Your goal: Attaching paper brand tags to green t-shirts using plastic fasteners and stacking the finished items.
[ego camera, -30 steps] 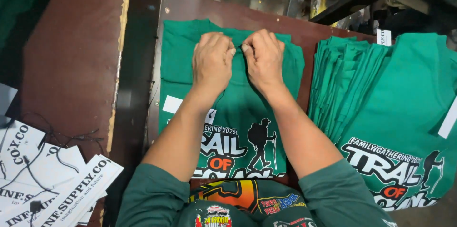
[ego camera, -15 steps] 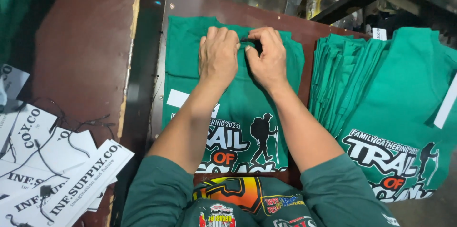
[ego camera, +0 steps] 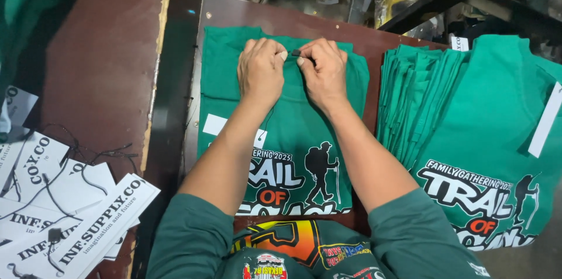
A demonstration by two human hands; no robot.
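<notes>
Both hands meet at the far collar edge of a folded green shirt (ego camera: 281, 138) lying lengthwise away from the person on the desk (ego camera: 105, 68): the left hand (ego camera: 261, 71) and right hand (ego camera: 323, 71) pinch a small black fastener (ego camera: 295, 53) between fingertips. White hang tags (ego camera: 64, 209) lie well left; stacked green shirts (ego camera: 468, 133) sit right.

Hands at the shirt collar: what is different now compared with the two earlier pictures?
Little changed. Both hands kept working at the collar of the green shirt; the left hand and right hand now pinch a small dark piece between their fingertips, which shows more clearly than before. The shirt, the stack of green shirts and the white tags stayed in place.
</notes>
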